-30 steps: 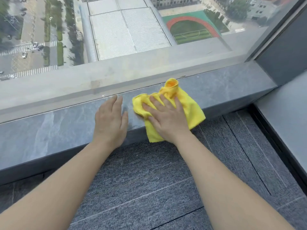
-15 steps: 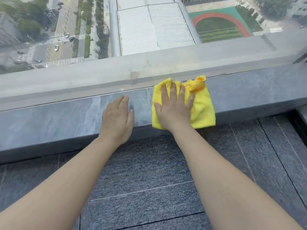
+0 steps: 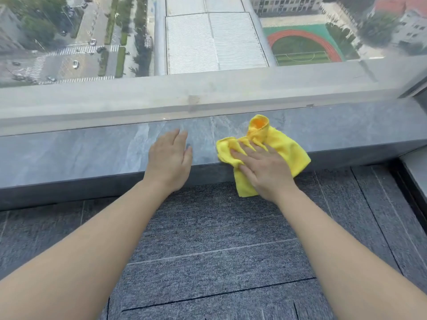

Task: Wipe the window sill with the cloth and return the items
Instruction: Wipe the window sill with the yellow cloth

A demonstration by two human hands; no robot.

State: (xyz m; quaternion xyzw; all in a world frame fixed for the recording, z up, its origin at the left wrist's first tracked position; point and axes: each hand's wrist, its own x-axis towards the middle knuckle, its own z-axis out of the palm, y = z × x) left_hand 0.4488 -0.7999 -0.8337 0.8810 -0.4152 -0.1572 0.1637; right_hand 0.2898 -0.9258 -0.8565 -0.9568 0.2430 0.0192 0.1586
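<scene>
A yellow cloth (image 3: 288,146) lies crumpled on the grey stone window sill (image 3: 92,153), one corner hanging over the sill's front edge. My right hand (image 3: 263,172) presses flat on the cloth, fingers straight and pointing up-left. My left hand (image 3: 169,160) rests flat on the bare sill just left of the cloth, not touching it.
The window glass (image 3: 208,42) rises directly behind the sill, with a pale outer ledge beyond it. Grey carpet tiles (image 3: 219,250) cover the floor below. A dark frame and a lower ledge (image 3: 416,172) stand at the right end.
My right hand has turned from pointing straight at the glass to pointing up-left and drawn the cloth toward the front edge, bunching it. My left hand stays flat on the sill.
</scene>
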